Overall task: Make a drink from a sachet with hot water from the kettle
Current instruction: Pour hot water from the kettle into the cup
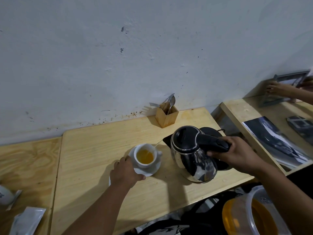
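Observation:
A white cup point(147, 150) stands on a white saucer point(155, 170) in the middle of the wooden table point(94, 153). Orange liquid fills the lower part of the cup. My left hand point(126, 171) grips the near left rim of the saucer. My right hand point(235, 154) is closed around the black handle of a steel kettle point(193, 155), which is tilted to the left. A thin stream of water runs from its spout into the cup. The kettle's black base point(212, 131) shows behind it.
A wooden cutlery box point(166, 118) with fork, knife and spoon stands by the wall. Sachets point(28, 221) and a white cup point(5, 195) lie at the far left. Another person's hand point(279, 89) holds a frame on the right table. A plastic tub point(250, 216) sits below right.

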